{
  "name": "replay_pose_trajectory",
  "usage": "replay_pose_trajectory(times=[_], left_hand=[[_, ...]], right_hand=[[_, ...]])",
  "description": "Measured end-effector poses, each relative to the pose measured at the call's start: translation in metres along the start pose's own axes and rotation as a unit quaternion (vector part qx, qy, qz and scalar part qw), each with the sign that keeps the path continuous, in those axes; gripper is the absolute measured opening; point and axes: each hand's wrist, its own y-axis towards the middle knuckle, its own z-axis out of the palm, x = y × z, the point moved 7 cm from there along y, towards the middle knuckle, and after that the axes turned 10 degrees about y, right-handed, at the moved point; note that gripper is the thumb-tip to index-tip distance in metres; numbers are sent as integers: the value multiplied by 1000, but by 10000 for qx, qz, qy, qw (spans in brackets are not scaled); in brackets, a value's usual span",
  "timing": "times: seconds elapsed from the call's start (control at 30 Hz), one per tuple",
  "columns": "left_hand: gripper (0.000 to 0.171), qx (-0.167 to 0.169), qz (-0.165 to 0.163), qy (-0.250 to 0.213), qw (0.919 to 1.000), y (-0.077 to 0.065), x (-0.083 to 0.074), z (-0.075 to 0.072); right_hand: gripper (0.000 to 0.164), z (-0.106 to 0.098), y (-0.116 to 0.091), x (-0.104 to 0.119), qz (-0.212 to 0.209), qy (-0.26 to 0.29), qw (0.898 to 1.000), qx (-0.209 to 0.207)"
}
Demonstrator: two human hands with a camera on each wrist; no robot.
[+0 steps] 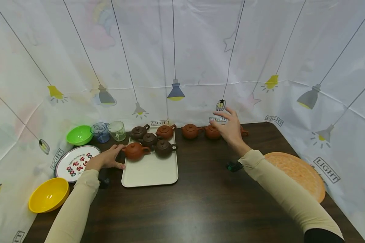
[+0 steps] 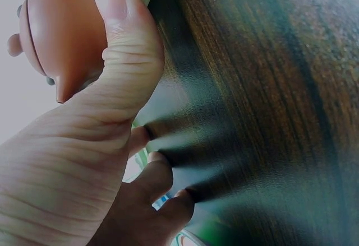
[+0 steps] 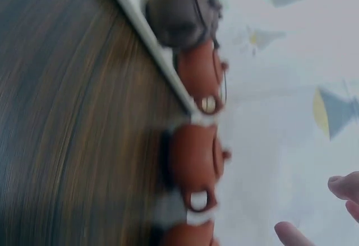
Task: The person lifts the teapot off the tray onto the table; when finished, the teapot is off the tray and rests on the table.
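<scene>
A cream tray [image 1: 150, 173] carries several small clay teapots, some dark brown and some reddish. My left hand [image 1: 106, 158] is at the tray's left edge, beside a reddish teapot [image 1: 134, 151]. In the left wrist view its thumb [image 2: 132, 38] lies against the tray edge near that teapot [image 2: 67, 27], and the other fingertips reach down to the table. Above a row of reddish teapots [image 1: 190, 131] right of the tray, my right hand [image 1: 231, 131] hovers with fingers apart and nothing in them. It partly hides the row's right end.
Left of the tray are a green bowl [image 1: 79, 135], a blue glass [image 1: 100, 132], a clear glass [image 1: 117, 131], a white plate with red characters [image 1: 64, 168] and a yellow bowl [image 1: 48, 195]. A round tan board [image 1: 298, 172] lies at the right. A printed curtain [image 1: 197, 60] hangs behind.
</scene>
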Motion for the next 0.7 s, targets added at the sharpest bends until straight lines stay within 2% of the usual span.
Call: replay_pose_trajectory(times=[0.2, 0.37, 0.53, 0.7], left_hand=[[106, -48, 20, 4, 10000, 1, 2, 1], [106, -109, 67, -8, 9999, 2, 2, 1], [106, -110, 74, -38, 9999, 2, 2, 1], [105, -94, 28, -18, 10000, 3, 3, 2]], right_hand=[[43, 44, -10, 10, 50, 112, 9987, 497], [45, 83, -24, 4, 164, 218, 9933, 1122], [43, 119, -41, -3, 18, 151, 9850, 1717], [39, 145, -54, -7, -181, -114, 9784, 2056]])
